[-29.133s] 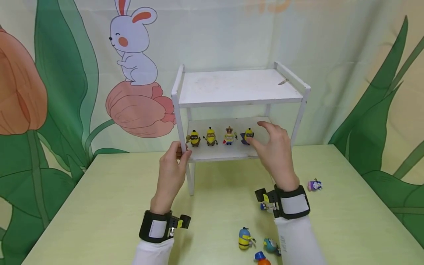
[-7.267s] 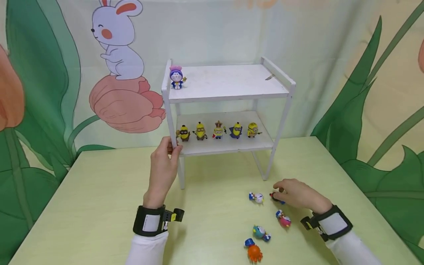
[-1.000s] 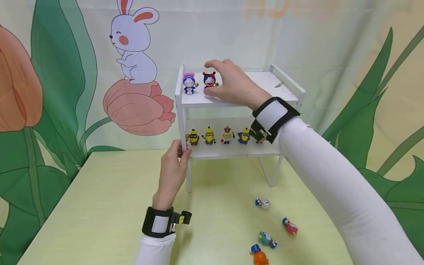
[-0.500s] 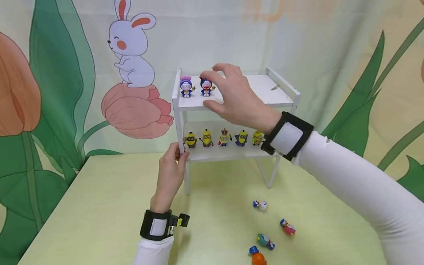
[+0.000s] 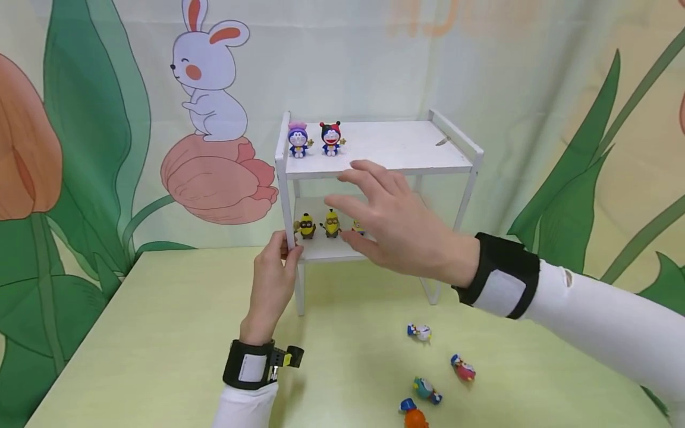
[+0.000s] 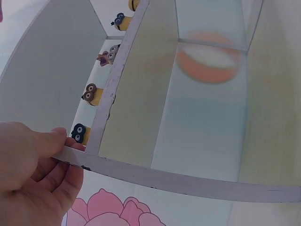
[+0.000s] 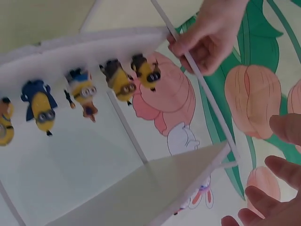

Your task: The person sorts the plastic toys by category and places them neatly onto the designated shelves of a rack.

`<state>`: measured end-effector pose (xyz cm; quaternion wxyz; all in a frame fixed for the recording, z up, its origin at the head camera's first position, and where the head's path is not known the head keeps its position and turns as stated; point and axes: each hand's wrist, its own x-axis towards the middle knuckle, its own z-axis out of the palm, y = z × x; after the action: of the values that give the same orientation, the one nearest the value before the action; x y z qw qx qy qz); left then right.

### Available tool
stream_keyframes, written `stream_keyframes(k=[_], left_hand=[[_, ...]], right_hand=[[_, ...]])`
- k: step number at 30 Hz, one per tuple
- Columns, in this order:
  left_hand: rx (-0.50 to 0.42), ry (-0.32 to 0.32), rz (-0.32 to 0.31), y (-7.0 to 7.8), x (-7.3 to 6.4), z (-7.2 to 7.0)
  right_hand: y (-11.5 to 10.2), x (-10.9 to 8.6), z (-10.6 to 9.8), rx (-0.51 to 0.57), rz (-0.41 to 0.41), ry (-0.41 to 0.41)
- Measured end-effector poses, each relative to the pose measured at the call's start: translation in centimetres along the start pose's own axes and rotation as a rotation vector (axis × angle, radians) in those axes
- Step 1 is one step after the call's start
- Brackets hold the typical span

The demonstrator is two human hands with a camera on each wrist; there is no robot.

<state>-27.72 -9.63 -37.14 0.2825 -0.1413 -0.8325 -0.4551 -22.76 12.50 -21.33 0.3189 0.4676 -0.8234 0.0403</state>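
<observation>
Spreading the right hand [image 5: 398, 223] at centre frame, thumb and fingers apart. Pinching a chipped, white, two-tier rack [image 5: 390, 145] with the left hand [image 5: 272, 282], left of centre. On top, upper middle: a purple-capped toy cat [image 5: 298, 141] near a grinning, red-and-black-hooded toy cat [image 5: 331, 141], both upright. Below, yellow figures [image 5: 332, 224] in a row; bottom, right of centre, four toys [image 5: 463, 370] on a table [image 5: 160, 333].
</observation>
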Motion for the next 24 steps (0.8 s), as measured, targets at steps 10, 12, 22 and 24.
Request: stream_keyframes(k=[10, 12, 22, 24], left_hand=[[0.0, 0.019, 0.026, 0.0, 0.0, -0.1], [0.001, 0.02, 0.025, -0.1, 0.1, -0.2], [-0.004, 0.007, 0.011, 0.0, 0.0, -0.2], [-0.005, 0.005, 0.01, 0.0, 0.0, -0.1]], right_hand=[[-1.9, -4.8, 2.9, 0.0, -0.032, -0.189], [-2.3, -5.5, 3.6, -0.007, -0.044, -0.232], [-4.0, -9.6, 6.3, 0.06, -0.035, -0.384], [-3.9, -10.7, 6.7, 0.085, -0.01, -0.424]])
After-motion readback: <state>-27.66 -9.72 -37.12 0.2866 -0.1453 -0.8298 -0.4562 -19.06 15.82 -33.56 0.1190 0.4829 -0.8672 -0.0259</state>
